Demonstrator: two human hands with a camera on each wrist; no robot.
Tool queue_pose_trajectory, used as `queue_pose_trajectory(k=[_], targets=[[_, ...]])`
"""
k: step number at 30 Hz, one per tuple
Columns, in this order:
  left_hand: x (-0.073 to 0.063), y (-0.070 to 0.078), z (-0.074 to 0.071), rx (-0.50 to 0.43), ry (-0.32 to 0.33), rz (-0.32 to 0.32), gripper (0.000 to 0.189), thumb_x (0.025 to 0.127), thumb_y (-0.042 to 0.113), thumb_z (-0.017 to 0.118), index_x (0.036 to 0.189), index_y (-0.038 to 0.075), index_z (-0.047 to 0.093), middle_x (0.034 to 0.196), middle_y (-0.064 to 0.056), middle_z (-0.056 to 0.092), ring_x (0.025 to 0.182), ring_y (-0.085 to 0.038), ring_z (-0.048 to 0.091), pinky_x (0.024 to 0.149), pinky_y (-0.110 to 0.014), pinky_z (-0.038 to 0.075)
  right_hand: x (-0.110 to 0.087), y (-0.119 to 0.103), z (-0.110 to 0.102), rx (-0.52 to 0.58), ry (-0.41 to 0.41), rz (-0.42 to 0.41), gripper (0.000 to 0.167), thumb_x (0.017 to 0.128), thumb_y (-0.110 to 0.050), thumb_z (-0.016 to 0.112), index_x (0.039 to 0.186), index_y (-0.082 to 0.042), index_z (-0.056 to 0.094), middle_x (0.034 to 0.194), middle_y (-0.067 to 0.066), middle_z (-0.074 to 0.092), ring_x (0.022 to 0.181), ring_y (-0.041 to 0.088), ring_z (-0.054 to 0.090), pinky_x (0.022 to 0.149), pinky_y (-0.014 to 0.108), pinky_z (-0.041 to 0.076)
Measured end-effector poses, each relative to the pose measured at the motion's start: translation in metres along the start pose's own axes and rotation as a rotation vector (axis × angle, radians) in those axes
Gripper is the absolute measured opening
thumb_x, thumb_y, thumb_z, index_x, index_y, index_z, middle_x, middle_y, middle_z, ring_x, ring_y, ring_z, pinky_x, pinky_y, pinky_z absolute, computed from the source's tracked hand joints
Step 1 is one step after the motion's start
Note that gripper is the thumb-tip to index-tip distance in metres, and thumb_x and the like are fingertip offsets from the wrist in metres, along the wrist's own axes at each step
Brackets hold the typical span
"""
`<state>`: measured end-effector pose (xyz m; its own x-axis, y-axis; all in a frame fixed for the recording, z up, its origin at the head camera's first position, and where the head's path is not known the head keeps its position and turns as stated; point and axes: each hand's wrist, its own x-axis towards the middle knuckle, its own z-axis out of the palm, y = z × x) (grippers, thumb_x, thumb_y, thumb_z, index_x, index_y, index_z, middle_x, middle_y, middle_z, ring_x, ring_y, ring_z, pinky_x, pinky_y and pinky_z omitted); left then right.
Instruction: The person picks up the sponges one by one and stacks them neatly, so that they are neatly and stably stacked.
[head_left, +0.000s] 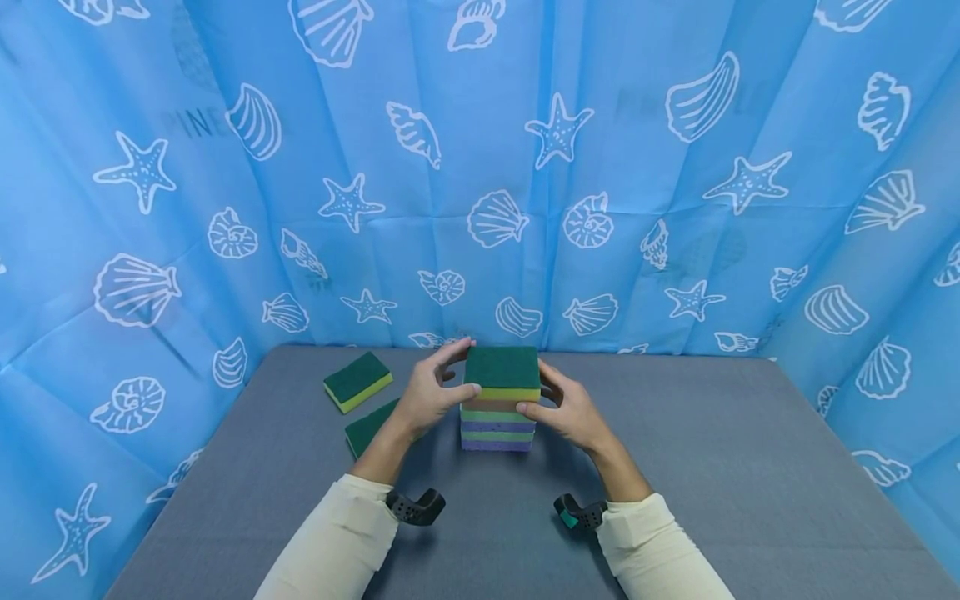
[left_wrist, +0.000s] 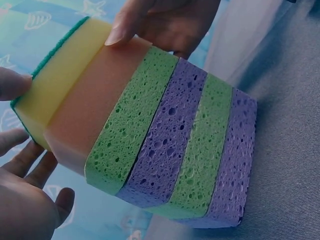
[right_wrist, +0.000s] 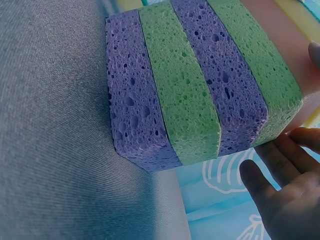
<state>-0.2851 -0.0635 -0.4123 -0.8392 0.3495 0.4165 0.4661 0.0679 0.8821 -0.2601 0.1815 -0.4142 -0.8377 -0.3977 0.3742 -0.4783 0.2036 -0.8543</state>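
Observation:
A stack of sponges stands on the grey table. Purple sponges (left_wrist: 235, 155) and light green sponges (left_wrist: 132, 115) alternate in its lower part. Above them lies an orange sponge (left_wrist: 95, 100). On top is a yellow scrub sponge (head_left: 502, 367) with its dark green scouring side up. My left hand (head_left: 431, 396) holds the scrub sponge at its left end, thumb at the front edge and fingers round the side and back. My right hand (head_left: 573, 408) grips the orange sponge at its right end, thumb on the front. Its fingertips behind the stack are partly hidden.
Two more scrub sponges lie left of the stack: one yellow and green sponge (head_left: 358, 382) farther back, another green-topped sponge (head_left: 369, 429) partly behind my left forearm. A blue shell-patterned curtain (head_left: 465, 183) hangs at the back of the grey table (head_left: 712, 467).

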Motion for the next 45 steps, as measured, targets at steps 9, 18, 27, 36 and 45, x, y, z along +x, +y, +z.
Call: queue_pose_trajectory(k=[9, 18, 27, 36, 45], targets=[[0.000, 0.003, 0.000, 0.002, -0.010, -0.018, 0.065, 0.086, 0.001, 0.068, 0.145, -0.001, 0.040, 0.144, -0.018, 0.041, 0.128, -0.034, 0.039, 0.099, -0.060, 0.029, 0.002, 0.026, -0.007, 0.022, 0.023, 0.028, 0.077, 0.088, -0.003, 0.069, 0.151, 0.002, 0.025, 0.146, 0.023, 0.037, 0.132, 0.038, 0.036, 0.104, 0.056, 0.029], [-0.003, 0.026, 0.002, -0.037, -0.026, -0.021, 0.066, 0.084, -0.007, 0.064, 0.144, -0.010, 0.035, 0.143, -0.028, 0.037, 0.128, -0.042, 0.036, 0.098, -0.063, 0.030, 0.005, 0.022, -0.012, 0.121, 0.057, -0.023, 0.074, 0.091, -0.007, 0.065, 0.151, 0.002, 0.023, 0.149, 0.022, 0.034, 0.135, 0.034, 0.034, 0.107, 0.050, 0.028], [-0.001, -0.002, 0.002, -0.061, -0.002, 0.002, 0.068, 0.085, 0.001, 0.067, 0.146, -0.001, 0.037, 0.143, -0.020, 0.041, 0.128, -0.035, 0.038, 0.097, -0.063, 0.031, 0.009, 0.019, -0.007, 0.113, 0.060, -0.025, 0.073, 0.092, -0.007, 0.065, 0.151, 0.002, 0.024, 0.148, 0.021, 0.035, 0.135, 0.033, 0.033, 0.107, 0.050, 0.028], [-0.003, 0.008, 0.002, -0.069, 0.013, 0.024, 0.067, 0.085, -0.007, 0.065, 0.146, -0.005, 0.036, 0.144, -0.023, 0.039, 0.128, -0.040, 0.036, 0.097, -0.063, 0.031, 0.006, -0.007, -0.008, 0.097, 0.047, -0.015, 0.068, 0.091, 0.002, 0.061, 0.148, 0.010, 0.024, 0.148, 0.030, 0.030, 0.135, 0.042, 0.031, 0.105, 0.056, 0.027], [-0.021, 0.031, -0.018, 0.027, 0.151, 0.083, 0.064, 0.085, -0.010, 0.065, 0.143, -0.009, 0.038, 0.140, -0.027, 0.042, 0.126, -0.044, 0.039, 0.093, -0.062, 0.034, 0.008, 0.020, -0.008, 0.101, 0.055, -0.015, 0.068, 0.092, -0.003, 0.063, 0.151, 0.000, 0.028, 0.151, 0.020, 0.031, 0.136, 0.034, 0.032, 0.107, 0.051, 0.028]])
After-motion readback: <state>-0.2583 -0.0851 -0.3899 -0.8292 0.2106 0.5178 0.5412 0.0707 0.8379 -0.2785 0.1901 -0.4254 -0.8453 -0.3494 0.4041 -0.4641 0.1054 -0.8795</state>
